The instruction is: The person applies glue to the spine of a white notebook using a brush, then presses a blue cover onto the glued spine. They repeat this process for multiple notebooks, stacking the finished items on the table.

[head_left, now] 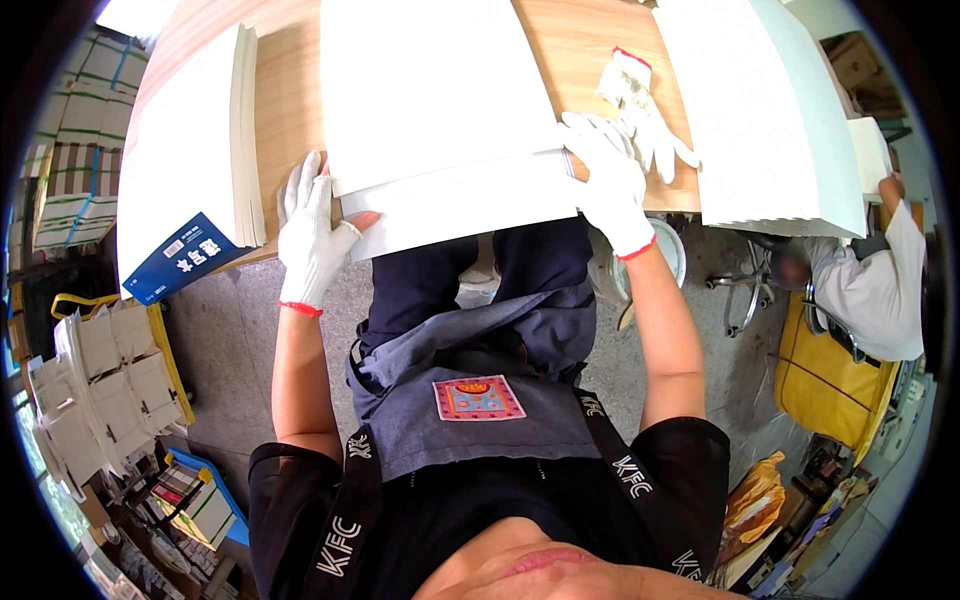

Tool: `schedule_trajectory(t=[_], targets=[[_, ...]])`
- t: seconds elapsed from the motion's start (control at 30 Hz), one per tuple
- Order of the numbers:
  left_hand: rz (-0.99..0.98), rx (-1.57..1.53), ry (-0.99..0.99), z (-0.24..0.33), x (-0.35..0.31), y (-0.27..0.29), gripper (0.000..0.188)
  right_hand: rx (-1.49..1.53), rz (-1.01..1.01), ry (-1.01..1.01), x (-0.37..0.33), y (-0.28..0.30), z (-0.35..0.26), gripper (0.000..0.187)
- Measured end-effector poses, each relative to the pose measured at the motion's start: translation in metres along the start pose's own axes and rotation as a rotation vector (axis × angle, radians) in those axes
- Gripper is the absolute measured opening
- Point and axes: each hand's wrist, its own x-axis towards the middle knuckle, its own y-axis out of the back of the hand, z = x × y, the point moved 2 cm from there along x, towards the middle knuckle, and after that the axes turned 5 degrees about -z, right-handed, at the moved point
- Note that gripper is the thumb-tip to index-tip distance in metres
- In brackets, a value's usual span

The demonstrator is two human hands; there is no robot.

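A stack of large white paper sheets (440,80) lies in front of me, with a white sheet (465,200) along its near side that reaches past the table edge above my lap. My left hand (314,230), in a white knit glove with a red cuff, is open at the sheet's left corner. Its fingers stretch along the side and its bare thumb lies over the sheet. At the right edge, my right hand (612,185), gloved alike, has its fingers stretched out beside the stack. Its thumb is hard to make out. A loose soiled white glove (645,110) lies just beyond it.
Thick paper stacks stand on the wooden table (285,90): a left stack (185,130) with a blue printed cover (185,258), and a right stack (770,120). A white bucket (668,255) is under the table. At right sits another person (870,285) near a yellow bundle (835,375).
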Motion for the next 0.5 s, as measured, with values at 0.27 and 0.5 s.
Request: schedule_trajectory(t=[0.27, 0.5], targets=[[-0.018, -0.038, 0.016, 0.0028, -0.0006, 0.0032, 0.081, 0.026, 0.005, 0.008, -0.0019, -0.0010, 0.0025, 0.050], [-0.004, -0.052, -0.003, 0.0041, -0.0002, 0.0055, 0.075, 0.055, 0.009, -0.008, 0.0002, -0.0007, 0.0008, 0.048]])
